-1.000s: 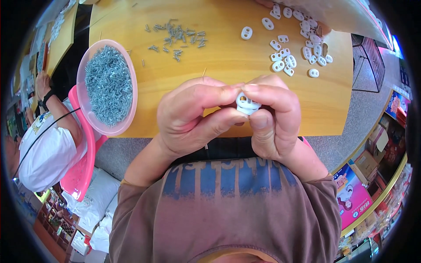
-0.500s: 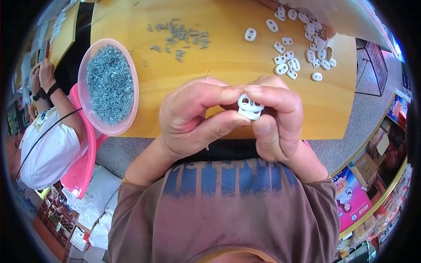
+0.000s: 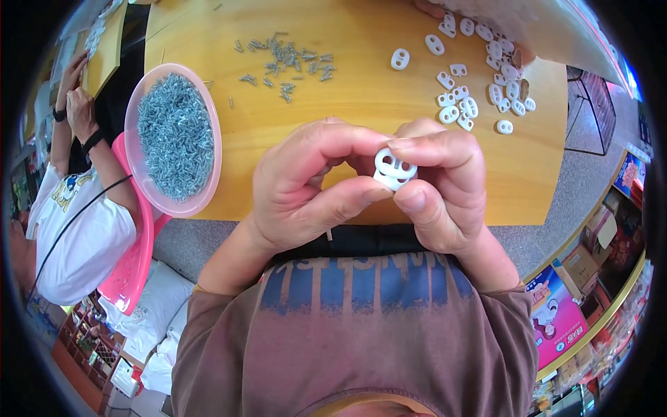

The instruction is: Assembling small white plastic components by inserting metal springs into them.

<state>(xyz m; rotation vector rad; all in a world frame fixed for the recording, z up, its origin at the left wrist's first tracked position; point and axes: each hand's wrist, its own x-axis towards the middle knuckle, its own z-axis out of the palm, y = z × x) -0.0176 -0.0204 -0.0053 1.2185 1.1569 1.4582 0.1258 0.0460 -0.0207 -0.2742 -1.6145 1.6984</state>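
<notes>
My left hand (image 3: 313,184) and my right hand (image 3: 445,184) meet in front of my chest, over the table's near edge. Between their thumbs and forefingers they pinch a white plastic two-hole cord lock (image 3: 396,167). Its oval upper part with two holes faces up, and a second white part sits just below it. Whether a spring is inside is hidden. Beyond my hands lies a loose pile of small metal springs (image 3: 285,55). To the far right are several white cord lock pieces (image 3: 467,108).
A pink oval basin (image 3: 217,139) full of springs stands at the table's left edge. A large translucent bag (image 3: 528,21) covers the far right corner. On the left, another person in a white shirt (image 3: 83,229) works at a separate table beside a pink chair (image 3: 142,257).
The cord lock has tilted slightly in my fingers, and my right thumb has shifted a little. The other person's hands have moved apart, one reaching farther away.
</notes>
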